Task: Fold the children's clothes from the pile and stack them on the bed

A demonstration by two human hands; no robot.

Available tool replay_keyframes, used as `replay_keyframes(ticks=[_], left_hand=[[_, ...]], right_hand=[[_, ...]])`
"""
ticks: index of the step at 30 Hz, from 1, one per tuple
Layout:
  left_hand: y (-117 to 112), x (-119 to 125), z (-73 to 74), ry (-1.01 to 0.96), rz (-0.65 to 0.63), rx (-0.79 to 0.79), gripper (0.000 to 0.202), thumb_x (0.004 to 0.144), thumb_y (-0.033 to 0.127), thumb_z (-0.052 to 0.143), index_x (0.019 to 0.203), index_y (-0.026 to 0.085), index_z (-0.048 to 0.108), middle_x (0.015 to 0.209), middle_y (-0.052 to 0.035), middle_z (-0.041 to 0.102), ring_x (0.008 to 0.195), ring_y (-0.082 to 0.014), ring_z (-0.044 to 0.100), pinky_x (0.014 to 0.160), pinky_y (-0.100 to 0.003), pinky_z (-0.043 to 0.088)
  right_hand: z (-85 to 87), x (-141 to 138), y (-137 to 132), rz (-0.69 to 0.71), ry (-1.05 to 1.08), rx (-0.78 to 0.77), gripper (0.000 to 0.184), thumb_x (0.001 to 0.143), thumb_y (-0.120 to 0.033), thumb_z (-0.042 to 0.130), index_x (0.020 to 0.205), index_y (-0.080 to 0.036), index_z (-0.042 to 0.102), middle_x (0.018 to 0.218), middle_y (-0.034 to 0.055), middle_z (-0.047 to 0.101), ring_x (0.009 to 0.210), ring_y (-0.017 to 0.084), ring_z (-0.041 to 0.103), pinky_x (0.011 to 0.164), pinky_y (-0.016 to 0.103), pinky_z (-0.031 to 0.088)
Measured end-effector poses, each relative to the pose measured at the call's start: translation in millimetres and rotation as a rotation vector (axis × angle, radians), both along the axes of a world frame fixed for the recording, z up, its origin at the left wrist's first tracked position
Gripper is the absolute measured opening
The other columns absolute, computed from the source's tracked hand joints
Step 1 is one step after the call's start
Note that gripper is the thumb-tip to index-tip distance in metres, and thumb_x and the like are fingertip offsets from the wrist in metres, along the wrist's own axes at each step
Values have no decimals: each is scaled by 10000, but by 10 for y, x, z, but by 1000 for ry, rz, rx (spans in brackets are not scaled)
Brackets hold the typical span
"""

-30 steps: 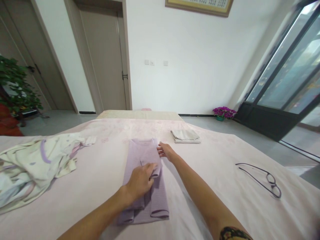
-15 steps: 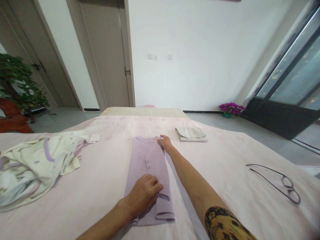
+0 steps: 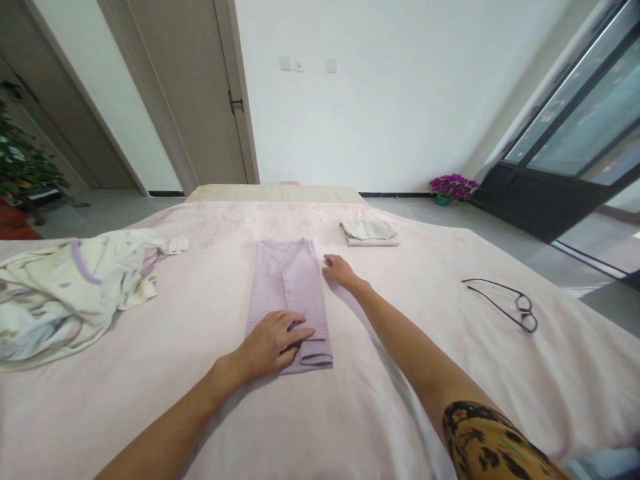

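Note:
A lilac, finely striped buttoned top [image 3: 267, 287] lies folded into a long rectangle, its neckline at the far end. My left hand [image 3: 271, 341] rests on its near part with fingers stretched out over the fabric, covering some of the lower folds. Just off the top's right edge, near the shoulder, my right hand [image 3: 341, 271] hovers or rests with its fingers loosely bent and apart, nothing visible in them. Behind that hand lies a folded pale grey cloth [image 3: 369, 233].
A crumpled heap of cream clothes [image 3: 110, 287] lies on the left of the pink-white bedspread [image 3: 400, 293]. Black-framed glasses [image 3: 523, 304] lie to the right. Purple flowers [image 3: 453, 187] stand on the floor by the wall.
My right hand has let go of the top's upper right corner and moved slightly away to the right. My left hand's fingers have straightened. The view has tilted down.

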State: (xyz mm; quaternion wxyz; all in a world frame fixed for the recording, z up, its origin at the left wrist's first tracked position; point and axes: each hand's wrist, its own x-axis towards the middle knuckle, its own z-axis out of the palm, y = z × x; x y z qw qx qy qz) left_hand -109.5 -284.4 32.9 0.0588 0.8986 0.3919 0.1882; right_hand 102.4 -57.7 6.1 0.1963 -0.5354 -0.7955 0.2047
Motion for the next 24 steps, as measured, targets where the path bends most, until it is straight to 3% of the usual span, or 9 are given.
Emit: replay_keyframes(ticks=[4, 8, 12, 18, 24], left_hand=[[-170, -3, 5, 51, 19, 26, 495, 859, 147, 529, 1325, 311, 564, 1400, -98, 518, 1257, -254, 490, 1065, -481, 372], [-281, 47, 20, 31, 64, 70, 473, 845, 131, 527, 1285, 288, 595, 1378, -87, 550, 1268, -239, 495, 1122, -496, 312], [-348, 81, 13, 15, 70, 108, 412, 855, 150, 532, 1246, 244, 619, 1319, -94, 593, 1231, -232, 522, 1102, -461, 360], [-452, 111, -29, 15, 68, 136, 317, 895, 221, 553, 1201, 218, 634, 1300, -99, 606, 1229, -234, 525, 1076, -426, 397], [-484, 111, -105, 5, 109, 138, 279, 916, 286, 564, 1173, 214, 644, 1313, -102, 601, 1203, -235, 546, 1046, -416, 424]], right_hand=[[-56, 288, -462, 51, 68, 5, 396, 783, -171, 587, 1174, -136, 631, 1143, 84, 654, 1004, 190, 598, 878, 256, 441], [-114, 434, -974, 94, 168, 69, 431, 762, -127, 584, 1189, -174, 621, 1227, 79, 612, 1146, 210, 529, 1007, 326, 390], [-115, 485, -1357, 123, 286, 160, 387, 772, -91, 554, 1130, -201, 656, 1222, 82, 607, 1156, 206, 520, 1047, 355, 362], [-21, 494, -1630, 124, 343, 154, 215, 813, -158, 553, 953, -197, 712, 868, 32, 665, 791, 156, 588, 772, 268, 449], [57, 537, -1798, 261, 370, -171, 121, 759, -215, 631, 830, -162, 713, 706, -5, 657, 641, 117, 547, 606, 207, 398]])
